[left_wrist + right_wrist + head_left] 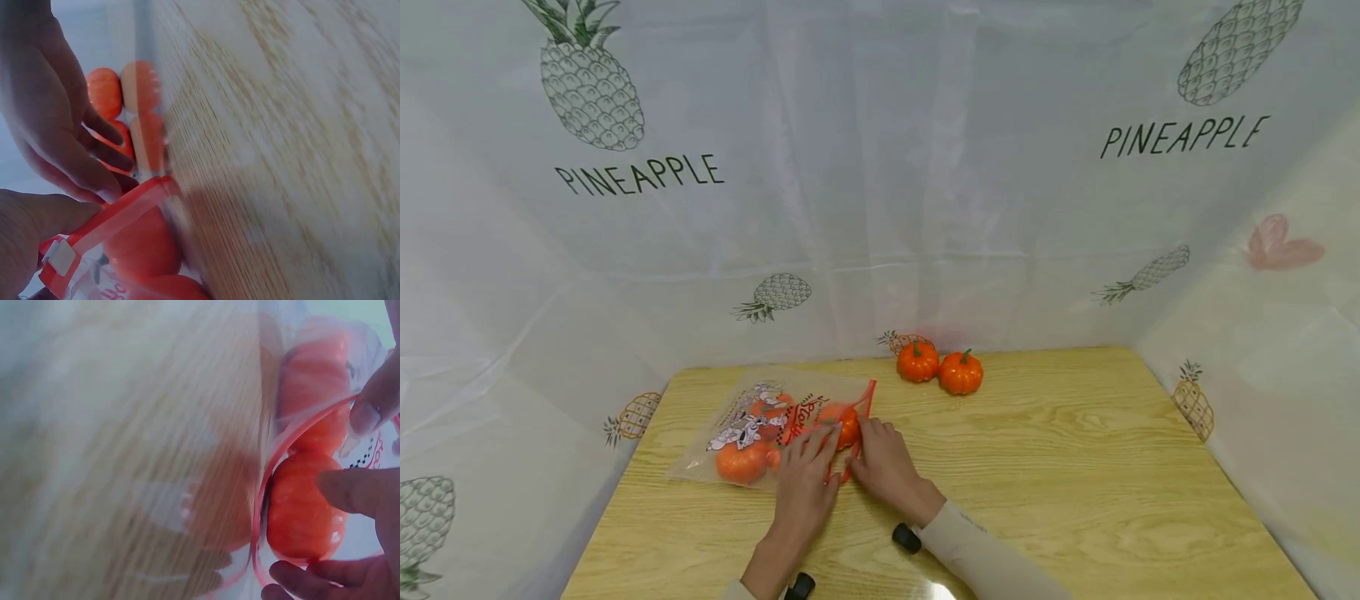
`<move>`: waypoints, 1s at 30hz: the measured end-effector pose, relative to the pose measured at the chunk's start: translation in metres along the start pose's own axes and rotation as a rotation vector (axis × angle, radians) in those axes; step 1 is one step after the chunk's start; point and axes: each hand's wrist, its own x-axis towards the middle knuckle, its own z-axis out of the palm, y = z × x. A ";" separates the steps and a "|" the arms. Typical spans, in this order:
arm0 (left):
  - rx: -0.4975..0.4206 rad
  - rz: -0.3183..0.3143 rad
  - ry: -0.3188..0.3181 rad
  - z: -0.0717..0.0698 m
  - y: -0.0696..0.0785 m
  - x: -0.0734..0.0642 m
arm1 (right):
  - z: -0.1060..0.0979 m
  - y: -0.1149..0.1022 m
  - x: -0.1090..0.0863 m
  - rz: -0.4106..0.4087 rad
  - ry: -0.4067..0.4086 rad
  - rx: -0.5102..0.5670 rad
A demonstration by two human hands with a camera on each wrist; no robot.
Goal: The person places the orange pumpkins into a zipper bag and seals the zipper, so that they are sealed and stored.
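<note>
A clear zip bag (737,417) with cartoon print and a red zip edge (125,209) lies on its side, holding several orange toy pumpkins (741,461). My left hand (805,483) lies over the bag near its mouth and pinches the edge, its thumb beside the white slider (60,256). At that mouth, my right hand (891,467) grips a small pumpkin (303,509), thumb on one side and fingers on the other. This pumpkin sits just inside the red edge, against another pumpkin (322,428) deeper in.
Two small pumpkins with green stems, one (917,362) beside the other (961,372), stand at the back of the wooden table (1075,467). A pineapple-print sheet (910,167) hangs behind and along both sides.
</note>
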 end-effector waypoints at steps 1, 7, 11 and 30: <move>0.001 0.002 0.002 0.000 0.000 0.000 | 0.000 0.000 0.000 -0.009 -0.009 -0.003; -0.011 0.000 -0.009 0.000 0.001 0.000 | -0.001 -0.002 -0.001 0.008 -0.029 -0.004; 0.007 -0.007 -0.036 0.000 0.000 0.000 | -0.001 -0.003 0.000 -0.028 -0.039 -0.003; -0.002 -0.005 -0.027 -0.002 0.000 0.000 | -0.006 0.006 -0.006 -0.086 -0.034 0.016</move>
